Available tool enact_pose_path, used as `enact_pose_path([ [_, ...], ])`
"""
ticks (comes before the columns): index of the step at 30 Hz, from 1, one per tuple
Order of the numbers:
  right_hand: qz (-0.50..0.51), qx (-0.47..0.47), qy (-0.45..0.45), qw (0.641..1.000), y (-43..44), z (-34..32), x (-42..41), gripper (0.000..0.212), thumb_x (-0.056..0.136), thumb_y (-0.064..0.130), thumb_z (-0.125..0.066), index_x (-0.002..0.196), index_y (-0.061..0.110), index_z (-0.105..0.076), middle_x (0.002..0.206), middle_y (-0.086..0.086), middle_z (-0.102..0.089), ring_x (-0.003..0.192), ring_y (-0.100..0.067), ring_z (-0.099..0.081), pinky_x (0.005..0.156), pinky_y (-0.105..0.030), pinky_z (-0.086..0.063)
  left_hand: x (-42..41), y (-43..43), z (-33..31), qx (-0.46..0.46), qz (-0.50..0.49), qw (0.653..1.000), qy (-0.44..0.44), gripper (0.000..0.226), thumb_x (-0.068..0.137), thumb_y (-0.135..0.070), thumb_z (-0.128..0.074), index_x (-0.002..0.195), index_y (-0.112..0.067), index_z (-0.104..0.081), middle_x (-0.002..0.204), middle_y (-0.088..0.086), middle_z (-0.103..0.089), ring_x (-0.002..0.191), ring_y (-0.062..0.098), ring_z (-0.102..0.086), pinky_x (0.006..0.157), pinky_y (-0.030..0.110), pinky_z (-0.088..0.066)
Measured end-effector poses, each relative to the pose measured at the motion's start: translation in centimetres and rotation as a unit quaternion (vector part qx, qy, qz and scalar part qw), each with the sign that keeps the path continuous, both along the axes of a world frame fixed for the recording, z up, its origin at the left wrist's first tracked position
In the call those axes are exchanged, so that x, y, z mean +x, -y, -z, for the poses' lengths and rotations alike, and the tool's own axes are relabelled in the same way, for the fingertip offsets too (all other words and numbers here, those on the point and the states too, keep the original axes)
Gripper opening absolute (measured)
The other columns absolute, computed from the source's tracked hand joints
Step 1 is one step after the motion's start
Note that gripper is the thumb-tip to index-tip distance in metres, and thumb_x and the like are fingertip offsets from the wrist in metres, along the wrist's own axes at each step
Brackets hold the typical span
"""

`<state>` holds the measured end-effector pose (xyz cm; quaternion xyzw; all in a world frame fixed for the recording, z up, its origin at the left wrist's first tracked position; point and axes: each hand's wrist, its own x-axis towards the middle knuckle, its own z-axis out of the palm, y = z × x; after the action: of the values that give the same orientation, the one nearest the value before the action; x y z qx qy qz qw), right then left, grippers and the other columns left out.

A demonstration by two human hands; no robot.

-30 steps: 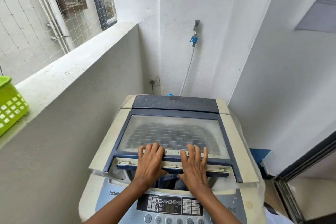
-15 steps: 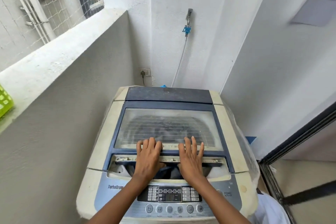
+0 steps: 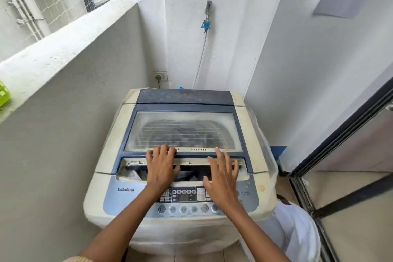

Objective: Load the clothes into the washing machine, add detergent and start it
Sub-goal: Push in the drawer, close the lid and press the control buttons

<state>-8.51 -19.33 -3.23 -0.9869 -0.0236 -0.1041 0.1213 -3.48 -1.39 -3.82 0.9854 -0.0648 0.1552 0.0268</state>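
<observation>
**A:** Where are the clothes?

**B:** In the washing machine [image 3: 108,144]. Dark clothes [image 3: 191,173] show in the gap just under both palms, and dimly through the lid [image 3: 182,132] window beyond the fingertips.

**A:** And the hands?

**B:** The left hand [image 3: 161,166] lies on the lid's front edge, fingers loose and gripping nothing. The right hand [image 3: 223,174] is spread over the same edge with its fingers straight. I cannot tell whether it touches.

**A:** How should the lid be closed?

**B:** I judge the lid nearly down, with its front flap not yet seated. Press straight down with 2 palms at equal force so the folding panel doesn't twist. First check that no cloth pokes out under the palms, where it would get trapped.

**A:** What comes after that?

**B:** The control panel [image 3: 182,197], just under the wrists. The power button [image 3: 244,193] sits to the right of the right hand. I see no detergent, so confirm it is in before starting.
</observation>
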Motion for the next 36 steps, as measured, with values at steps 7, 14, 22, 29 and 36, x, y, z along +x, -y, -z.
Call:
enact_pose_path([
  [7, 0.063, 0.113, 0.117, 0.985, 6.7, 1.0, -6.6, 0.027, 0.078, 0.020, -0.052, 0.102, 0.012, -0.063, 0.125, -0.012, -0.057, 0.114, -0.023, -0.042, 0.088, -0.045, -0.051, -5.3, 1.9, 0.2, -0.080, -0.002, 0.997, 0.005, 0.037, 0.077, -0.050, -0.046, 0.105, -0.030, -0.062, 0.110, -0.006, -0.062, 0.106, 0.019, -0.053, 0.096, 0.039, -0.025],
  [14, 0.004, 0.080, 0.092, 0.993, 8.8, 3.3, -9.9, 0.039, 0.082, 0.029, -0.043, 0.117, 0.018, -0.056, 0.121, -0.012, -0.058, 0.110, -0.023, -0.044, 0.086, -0.039, -0.053, -11.0, 3.2, 1.7, -0.083, -0.001, 0.996, -0.016, 0.045, 0.084, -0.050, -0.035, 0.115, -0.028, -0.060, 0.114, -0.008, -0.064, 0.115, 0.010, -0.042, 0.098, 0.039, -0.017],
  [22, 0.001, 0.036, 0.087, 0.996, 9.6, 4.2, -10.2, 0.048, 0.096, 0.043, -0.025, 0.124, 0.019, -0.055, 0.127, -0.013, -0.053, 0.110, -0.024, -0.044, 0.085, -0.039, -0.050, -12.5, 3.8, 1.0, -0.079, 0.000, 0.995, -0.061, 0.058, 0.083, -0.057, -0.033, 0.126, -0.025, -0.054, 0.127, -0.002, -0.060, 0.124, 0.023, -0.051, 0.105, 0.037, -0.014],
  [29, 0.025, 0.033, 0.119, 0.992, 9.6, 4.8, -9.1, 0.045, 0.088, 0.041, -0.039, 0.125, 0.018, -0.050, 0.128, -0.013, -0.047, 0.111, -0.027, -0.042, 0.086, -0.041, -0.048, -11.6, 2.1, 0.5, -0.079, 0.082, 0.991, -0.076, 0.074, 0.079, -0.067, -0.040, 0.136, -0.021, -0.043, 0.135, 0.000, -0.052, 0.128, 0.021, -0.043, 0.111, 0.034, -0.016],
  [36, 0.033, 0.054, 0.094, 0.994, 8.0, 5.3, -10.3, 0.048, 0.087, 0.047, -0.041, 0.126, 0.021, -0.049, 0.132, -0.010, -0.044, 0.118, -0.026, -0.039, 0.094, -0.042, -0.043, -12.0, -3.0, 0.9, -0.047, 0.127, 0.983, -0.125, 0.106, 0.065, -0.088, -0.036, 0.141, -0.015, -0.035, 0.143, 0.002, -0.045, 0.133, 0.022, -0.040, 0.115, 0.036, -0.013],
])
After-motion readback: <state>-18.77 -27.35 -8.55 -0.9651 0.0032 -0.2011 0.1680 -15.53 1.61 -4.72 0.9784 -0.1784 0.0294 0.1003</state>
